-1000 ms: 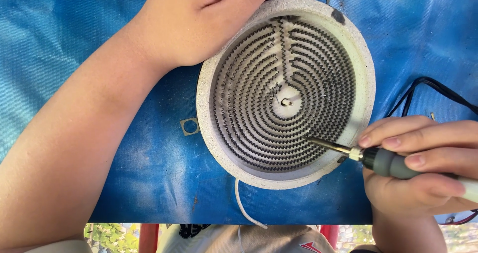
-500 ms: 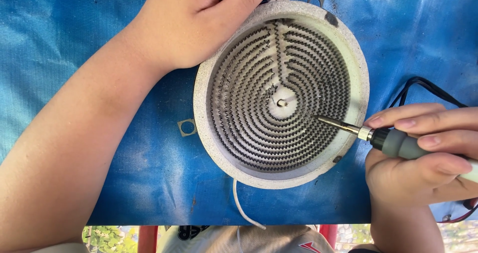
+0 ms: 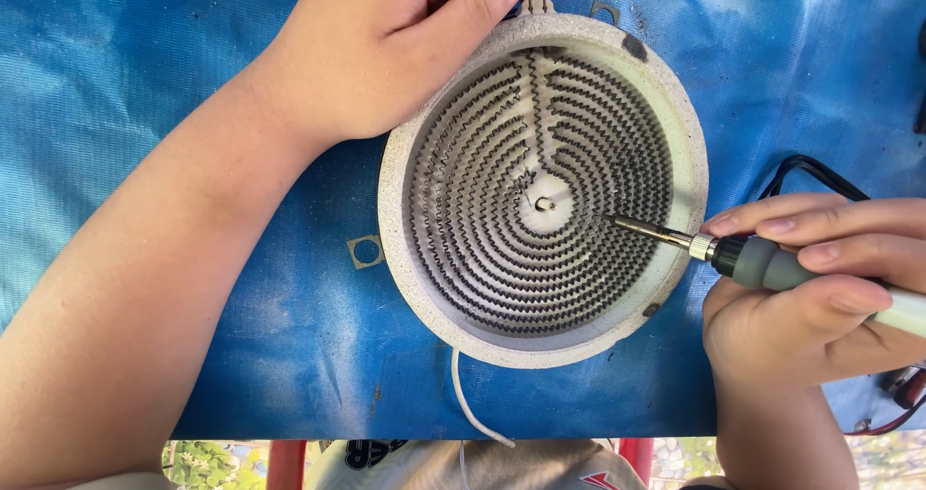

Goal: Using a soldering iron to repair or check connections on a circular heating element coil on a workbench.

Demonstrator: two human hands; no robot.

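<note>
We see our left hand (image 3: 386, 51) resting on the upper left rim of a round, off-white ceramic heating element (image 3: 543, 189), its bed filled with dark zigzag coil wire wound in rings. The fingers are curled over the rim and the thumb lies along its top edge, so the hand presses on the element rather than closing around it. The element lies flat on a blue plastic tarpaulin (image 3: 145, 75), just beside and below that hand.

Our right hand (image 3: 805, 287) is clenched around a soldering iron with a grey grip and a pale green body (image 3: 772, 263). Index and middle fingers lie along the top of the grip and the thumb clamps it from below. The iron's thin metal tip (image 3: 637, 227) reaches out leftwards from the fingertips, over the right rim, and ends on the coil rings just to the right of the small white post at the element's centre (image 3: 545, 203).

A white wire (image 3: 468, 403) runs out from the lower rim, well clear of both hands. A small square metal washer (image 3: 366, 252) lies on the tarpaulin just left of the element, below our left wrist. A black cable (image 3: 801, 167) loops on the tarpaulin just above the fingers of the right hand.
</note>
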